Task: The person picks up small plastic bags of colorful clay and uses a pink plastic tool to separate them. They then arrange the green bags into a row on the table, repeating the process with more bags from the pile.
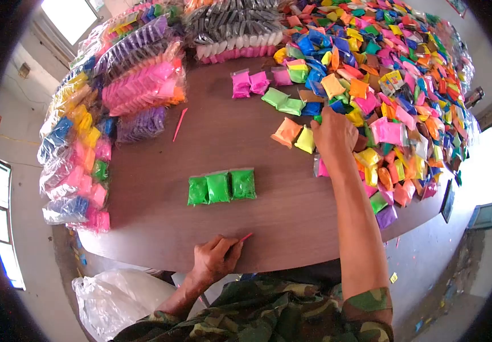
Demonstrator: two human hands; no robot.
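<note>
My left hand (218, 256) is closed around a thin pink stick (246, 236) at the table's near edge. Beyond it, three green packets (219, 187) lie side by side in a row. My right hand (335, 132) reaches to the left side of the big packet pile, fingers pointing down and bent, with a bit of green at the fingertips; what they grip, if anything, is too small to tell. Next to it lie a yellow packet (305, 139), an orange packet (286, 132) and a dark blue packet (311, 109).
A heap of mixed coloured packets (391, 85) covers the table's right side. Bagged packets (142, 88) line the left and back. Another pink stick (180, 125) lies on the brown table (143, 228). A clear plastic bag (115, 299) hangs below the near edge.
</note>
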